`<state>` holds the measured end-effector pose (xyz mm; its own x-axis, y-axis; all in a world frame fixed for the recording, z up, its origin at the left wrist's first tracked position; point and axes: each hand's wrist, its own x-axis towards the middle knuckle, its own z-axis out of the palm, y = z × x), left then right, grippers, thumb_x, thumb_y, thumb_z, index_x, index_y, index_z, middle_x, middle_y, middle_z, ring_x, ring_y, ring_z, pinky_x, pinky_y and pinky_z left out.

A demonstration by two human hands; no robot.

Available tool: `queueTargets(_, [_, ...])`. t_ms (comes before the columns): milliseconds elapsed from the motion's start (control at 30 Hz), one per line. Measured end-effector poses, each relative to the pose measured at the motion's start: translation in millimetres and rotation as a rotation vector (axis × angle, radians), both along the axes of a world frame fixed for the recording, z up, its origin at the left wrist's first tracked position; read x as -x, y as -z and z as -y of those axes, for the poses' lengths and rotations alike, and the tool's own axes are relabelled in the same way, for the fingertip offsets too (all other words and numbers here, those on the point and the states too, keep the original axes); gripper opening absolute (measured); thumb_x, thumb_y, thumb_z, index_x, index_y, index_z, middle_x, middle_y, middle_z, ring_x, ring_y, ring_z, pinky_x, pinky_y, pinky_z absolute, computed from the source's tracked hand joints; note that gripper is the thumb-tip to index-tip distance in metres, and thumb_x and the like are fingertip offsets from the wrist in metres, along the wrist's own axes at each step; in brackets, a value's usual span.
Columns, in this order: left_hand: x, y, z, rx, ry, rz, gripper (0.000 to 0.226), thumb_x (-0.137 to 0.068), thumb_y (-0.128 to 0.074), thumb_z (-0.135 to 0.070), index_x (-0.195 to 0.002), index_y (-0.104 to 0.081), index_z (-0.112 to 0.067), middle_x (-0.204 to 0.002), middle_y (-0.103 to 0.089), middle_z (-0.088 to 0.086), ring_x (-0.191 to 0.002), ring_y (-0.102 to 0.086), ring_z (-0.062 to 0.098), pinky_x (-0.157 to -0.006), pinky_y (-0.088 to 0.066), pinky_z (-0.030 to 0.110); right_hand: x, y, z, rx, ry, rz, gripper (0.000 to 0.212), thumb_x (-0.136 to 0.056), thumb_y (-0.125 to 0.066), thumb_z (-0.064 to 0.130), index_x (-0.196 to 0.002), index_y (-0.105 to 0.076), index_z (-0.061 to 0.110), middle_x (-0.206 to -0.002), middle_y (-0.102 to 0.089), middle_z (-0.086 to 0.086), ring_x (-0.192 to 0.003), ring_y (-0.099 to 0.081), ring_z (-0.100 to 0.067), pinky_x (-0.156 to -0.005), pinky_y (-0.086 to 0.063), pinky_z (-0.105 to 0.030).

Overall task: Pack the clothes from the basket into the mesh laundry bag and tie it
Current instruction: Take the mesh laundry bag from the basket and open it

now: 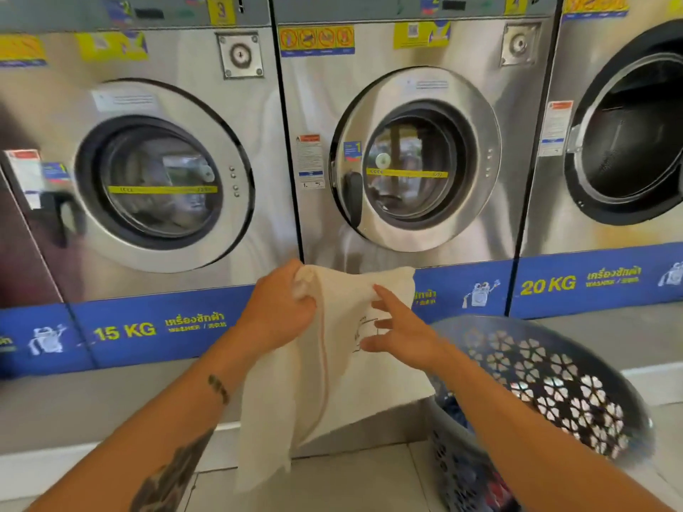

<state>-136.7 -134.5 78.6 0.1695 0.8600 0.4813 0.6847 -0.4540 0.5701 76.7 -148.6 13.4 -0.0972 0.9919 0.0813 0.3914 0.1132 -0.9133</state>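
A cream mesh laundry bag (pixel 332 393) hangs in front of me, limp and flat, with a thin pink seam running down it. My left hand (pixel 281 312) grips its top left corner. My right hand (pixel 403 334) is spread open against the bag's front, fingers apart, holding nothing. To the right, low down, stands a grey plastic basket (pixel 554 393) with flower-shaped holes. Dark blue and red clothes (pixel 491 489) show inside it, partly hidden by my right forearm.
A row of steel front-loading washers fills the wall ahead: a closed one on the left (pixel 162 175), a closed one in the middle (pixel 414 160), one with an open drum at right (pixel 635 131). A raised concrete step (pixel 111 404) runs below them; pale floor tiles (pixel 332 485) lie underfoot.
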Motion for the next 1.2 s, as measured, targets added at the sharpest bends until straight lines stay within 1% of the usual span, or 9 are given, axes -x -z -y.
queueTargets(167, [4.2, 45.4, -15.8, 0.217, 0.044, -0.034, 0.012, -0.086, -0.052, -0.015, -0.079, -0.042, -0.018, -0.079, -0.048, -0.003, -0.072, -0.047, 0.017, -0.054, -0.036, 0.026, 34.6, 34.5, -0.7, 0.194, -0.153, -0.121, 0.113, -0.081, -0.083, 0.023, -0.158, -0.003, 0.044, -0.152, -0.037, 0.001, -0.123, -0.054, -0.015, -0.104, -0.050, -0.042])
queueTargets(300, [-5.3, 62.2, -18.5, 0.225, 0.158, -0.100, 0.005, -0.093, -0.053, -0.018, -0.098, -0.052, -0.016, -0.084, -0.054, -0.011, -0.076, -0.053, 0.008, -0.060, -0.039, 0.015, 57.0, 63.2, -6.4, 0.172, -0.120, -0.007, 0.117, -0.083, -0.079, 0.028, -0.155, 0.012, 0.040, -0.127, -0.052, 0.006, -0.116, -0.058, -0.016, -0.078, -0.051, -0.019])
queueTargets(400, [-3.4, 76.4, -26.3, 0.245, 0.199, -0.107, 0.013, -0.088, -0.061, -0.020, -0.101, -0.058, -0.020, -0.092, -0.065, -0.004, -0.085, -0.062, 0.017, -0.069, -0.048, 0.025, 62.4, 80.5, -17.9, 0.085, -0.018, 0.000, 0.097, -0.081, -0.068, 0.021, -0.153, -0.005, 0.031, -0.123, -0.058, 0.008, -0.113, -0.058, -0.017, -0.073, -0.045, -0.014])
queueTargets(467, [3.6, 90.2, -35.5, 0.281, 0.205, -0.157, 0.021, -0.083, -0.061, -0.018, -0.103, -0.059, -0.025, -0.094, -0.064, -0.005, -0.086, -0.061, 0.016, -0.074, -0.052, 0.032, 55.7, 89.8, -30.2, 0.030, 0.070, 0.055, 0.074, -0.078, -0.059, 0.013, -0.143, -0.029, 0.030, -0.122, -0.060, 0.006, -0.111, -0.059, -0.019, -0.080, -0.050, -0.024])
queueTargets(600, [25.5, 126.2, -52.0, 0.269, 0.124, -0.282, 0.042, -0.081, -0.056, -0.010, -0.113, -0.056, -0.037, -0.099, -0.051, -0.007, -0.089, -0.055, 0.016, -0.075, -0.047, 0.031, 20.7, 94.2, -46.3, 0.107, 0.185, 0.160, 0.057, -0.087, -0.055, 0.002, -0.139, -0.046, 0.023, -0.077, -0.058, 0.001, -0.076, -0.062, -0.018, -0.073, -0.058, -0.040])
queueTargets(667, [32.6, 144.7, -58.1, 0.228, 0.029, -0.227, 0.032, -0.085, -0.061, -0.021, -0.113, -0.055, -0.037, -0.098, -0.049, -0.008, -0.090, -0.055, 0.018, -0.073, -0.045, 0.031, 4.3, 94.1, -49.5, 0.100, 0.198, 0.220, 0.051, -0.090, -0.058, 0.005, -0.139, -0.050, 0.020, -0.080, -0.061, -0.004, -0.080, -0.065, -0.021, -0.079, -0.060, -0.044])
queueTargets(867, [7.3, 166.3, -76.9, 0.341, -0.170, 0.174, 0.037, -0.092, -0.058, -0.038, -0.127, -0.046, -0.037, -0.113, -0.062, 0.002, -0.101, -0.058, 0.028, -0.082, -0.048, 0.039, -10.1, 96.6, -64.1, 0.018, 0.111, 0.415, 0.034, -0.094, -0.060, 0.013, -0.126, -0.060, 0.025, -0.091, -0.067, 0.000, -0.081, -0.060, -0.013, -0.069, -0.046, -0.023])
queueTargets(1067, [-31.2, 169.1, -94.7, 0.645, -0.185, 0.097, 0.060, -0.090, -0.050, -0.057, -0.139, -0.033, -0.025, -0.128, -0.057, 0.008, -0.115, -0.055, 0.034, -0.094, -0.044, 0.041, -28.3, 105.4, -76.0, 0.100, 0.336, 0.144, 0.039, -0.089, -0.052, -0.003, -0.119, -0.060, 0.020, -0.086, -0.060, -0.006, -0.066, -0.061, -0.018, -0.041, -0.048, -0.019])
queueTargets(1200, [-46.6, 158.6, -100.3, 0.714, -0.046, 0.209, 0.057, -0.078, -0.064, -0.049, -0.127, -0.044, -0.027, -0.117, -0.061, -0.005, -0.104, -0.060, 0.021, -0.089, -0.049, 0.038, -36.3, 108.3, -74.8, 0.103, 0.333, 0.156, 0.033, -0.089, -0.053, -0.003, -0.114, -0.058, 0.018, -0.084, -0.056, 0.001, -0.068, -0.062, -0.016, -0.044, -0.054, -0.022])
